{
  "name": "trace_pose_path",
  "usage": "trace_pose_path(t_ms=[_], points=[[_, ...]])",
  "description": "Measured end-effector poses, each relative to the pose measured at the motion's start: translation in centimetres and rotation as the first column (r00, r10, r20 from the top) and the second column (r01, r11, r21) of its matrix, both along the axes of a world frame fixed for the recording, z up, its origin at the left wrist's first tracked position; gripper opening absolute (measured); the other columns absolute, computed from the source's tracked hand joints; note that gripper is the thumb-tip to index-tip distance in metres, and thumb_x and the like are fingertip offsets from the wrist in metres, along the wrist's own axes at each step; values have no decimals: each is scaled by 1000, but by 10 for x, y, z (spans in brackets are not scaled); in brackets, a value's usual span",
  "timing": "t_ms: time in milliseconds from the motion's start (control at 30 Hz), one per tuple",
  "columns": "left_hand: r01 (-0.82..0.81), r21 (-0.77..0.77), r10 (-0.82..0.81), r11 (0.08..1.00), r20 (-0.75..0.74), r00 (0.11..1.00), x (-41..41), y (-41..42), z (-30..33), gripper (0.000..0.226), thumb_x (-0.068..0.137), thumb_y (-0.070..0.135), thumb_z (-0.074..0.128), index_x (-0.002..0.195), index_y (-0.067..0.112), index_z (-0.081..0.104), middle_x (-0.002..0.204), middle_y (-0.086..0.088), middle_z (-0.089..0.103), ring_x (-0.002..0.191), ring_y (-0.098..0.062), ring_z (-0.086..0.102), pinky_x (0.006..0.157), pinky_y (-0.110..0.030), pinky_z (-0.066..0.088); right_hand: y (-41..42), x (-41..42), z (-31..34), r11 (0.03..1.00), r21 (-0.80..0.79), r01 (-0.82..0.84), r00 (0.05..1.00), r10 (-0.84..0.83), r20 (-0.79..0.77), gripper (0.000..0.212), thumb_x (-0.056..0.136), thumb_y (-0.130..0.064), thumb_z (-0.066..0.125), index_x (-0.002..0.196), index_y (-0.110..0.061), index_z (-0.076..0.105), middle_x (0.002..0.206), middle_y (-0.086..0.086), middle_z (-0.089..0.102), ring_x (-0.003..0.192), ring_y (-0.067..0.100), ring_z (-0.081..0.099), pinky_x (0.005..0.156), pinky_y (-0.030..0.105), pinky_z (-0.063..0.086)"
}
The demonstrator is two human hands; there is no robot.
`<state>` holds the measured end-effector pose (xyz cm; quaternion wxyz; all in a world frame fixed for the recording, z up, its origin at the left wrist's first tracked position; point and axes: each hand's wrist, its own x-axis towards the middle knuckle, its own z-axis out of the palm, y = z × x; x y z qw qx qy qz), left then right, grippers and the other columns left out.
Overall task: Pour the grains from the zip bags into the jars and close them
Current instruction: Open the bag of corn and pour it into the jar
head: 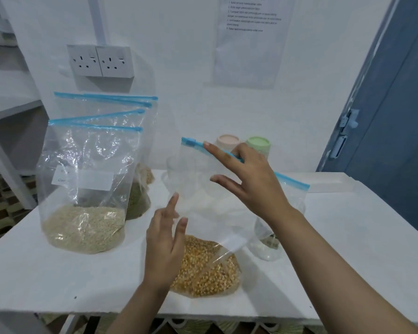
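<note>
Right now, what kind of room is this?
Probably a storeroom or workroom: a white table holds zip bags of grain, a printed instruction sheet hangs on the wall, beside wall sockets.

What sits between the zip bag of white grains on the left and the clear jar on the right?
In the head view, the clear zip bag of yellow corn kernels stands there, with the left hand beside it.

Printed sheet (251,39) on far wall, right of centre: numbered lines, too small and blurred to read. White label (82,177) on near-left zip bag (87,189) of pale grains: fragments only, "Co…" legible, rest washed out.
</note>
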<state>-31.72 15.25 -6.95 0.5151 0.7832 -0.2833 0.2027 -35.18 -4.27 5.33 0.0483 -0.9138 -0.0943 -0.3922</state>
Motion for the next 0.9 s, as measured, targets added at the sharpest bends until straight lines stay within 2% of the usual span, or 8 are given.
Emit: trace_pose_path(t_ms=[100, 167, 233, 333, 433, 633, 800, 900], points=[[32, -10, -32, 999, -48, 998, 7, -2, 5, 46, 101, 47, 34, 141, 65, 20, 115, 45, 30, 104, 24, 37, 83, -5, 34, 6, 0, 2, 997, 63, 34, 999, -33, -9, 60, 94, -56, 50, 151, -42, 32, 90, -2, 39, 76, 18, 41, 59, 37, 48], [58, -32, -59, 998, -36, 998, 15, 2, 14, 47, 99, 57, 32, 143, 64, 17, 113, 37, 29, 108, 26, 33, 87, 2, 29, 11, -1, 7, 995, 79, 59, 998, -58, -16, 63, 93, -55, 53, 151, -46, 30, 90, -5, 36, 72, 16, 40, 50, 33, 46], [80, -46, -81, 996, -7, 997, 25, 9, 25, 56, 91, 69, 33, 144, 63, 16, 127, 21, 28, 118, 25, 26, 93, 4, 23, 17, 0, 16, 994, 77, 78, 997, -78, -7, 64, 93, -55, 55, 151, -47, 28, 90, -7, 34, 69, 13, 37, 44, 29, 42], [68, -17, -66, 998, 85, 994, 38, 19, 46, 64, 85, 81, 32, 144, 63, 14, 121, 16, 27, 119, 18, 28, 96, 0, 22, 27, -1, 36, 994, 82, 78, 995, -83, 57, 66, 93, -54, 56, 151, -47, 26, 89, -6, 31, 65, 13, 36, 44, 27, 38], [23, -20, -19, 1000, 186, 982, 53, 33, 68, 63, 87, 79, 30, 145, 62, 13, 106, 8, 28, 101, -10, 40, 94, -5, 27, 41, -2, 50, 992, 122, 44, 990, -60, 131, 66, 93, -52, 59, 151, -44, 30, 89, -3, 33, 63, 16, 37, 49, 28, 41], [-76, 73, 49, 994, 326, 944, 75, 63, 87, 59, 93, 71, 29, 148, 56, 14, 104, 9, 29, 101, -10, 31, 93, -26, 28, 63, 3, 28, 957, 292, 3, 978, -64, 199, 68, 93, -50, 62, 152, -38, 30, 89, 1, 35, 65, 18, 38, 50, 33, 48], [-180, 95, 151, 979, 254, 955, 67, 73, 39, 61, 97, 62, 33, 151, 35, 23, 108, 1, 42, 101, -16, 37, 93, -39, 35, 72, 8, -18, 951, 307, 34, 986, -82, 143, 65, 93, -49, 63, 150, -39, 33, 90, -2, 30, 65, 15, 33, 44, 27, 42], [-313, 63, 301, 948, 147, 942, 53, 86, 4, 63, 97, 63, 30, 152, 32, 20, 119, -8, 49, 112, -26, 43, 105, -47, 29, 70, 8, -29, 943, 325, 66, 983, -117, 142, 66, 93, -50, 61, 151, -41, 30, 90, -1, 31, 66, 14, 32, 44, 27, 41]])
